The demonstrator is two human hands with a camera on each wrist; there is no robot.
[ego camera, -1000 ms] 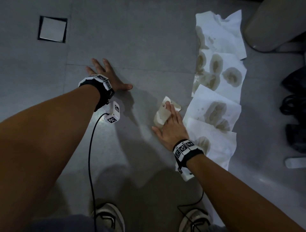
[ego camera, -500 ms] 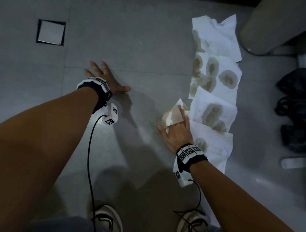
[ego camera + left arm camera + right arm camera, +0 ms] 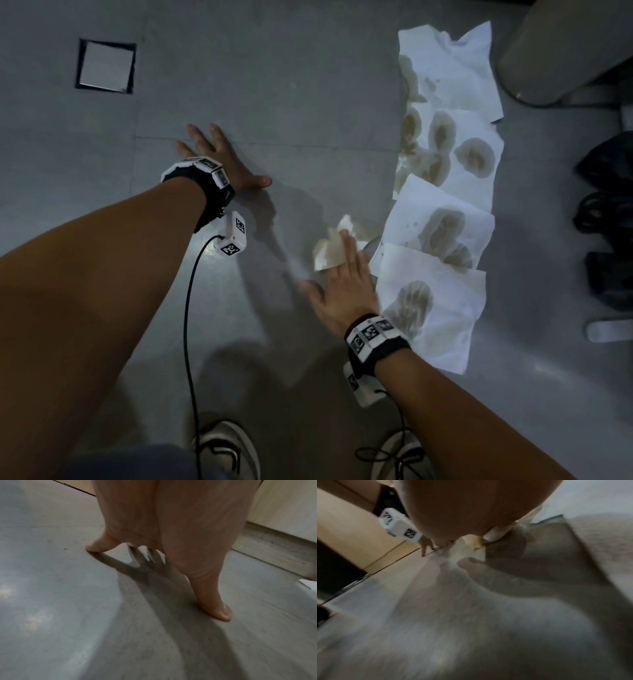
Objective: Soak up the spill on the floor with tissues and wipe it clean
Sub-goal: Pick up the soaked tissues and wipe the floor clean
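A small crumpled, brown-stained tissue [image 3: 330, 248] lies on the grey floor, and my right hand [image 3: 342, 287] presses on it with flat, straight fingers. The right wrist view shows the same stained tissue [image 3: 475, 545] under my fingertips. To its right a row of white tissue sheets [image 3: 445, 192] lies spread on the floor, each with brown soaked patches. My left hand [image 3: 219, 161] is flat on the floor to the left, fingers spread, holding nothing. In the left wrist view my left hand's fingertips [image 3: 221, 614] rest on bare floor.
A square floor drain cover [image 3: 105, 66] sits at the far left. A pale rounded bin base [image 3: 561, 51] stands at the top right. Dark bags or shoes [image 3: 606, 219] lie at the right edge. My two shoes [image 3: 226, 448] are at the bottom.
My right hand has slid the crumpled tissue back to the left, away from the spread sheets, after moving it right half a second ago. The left hand has stayed planted.
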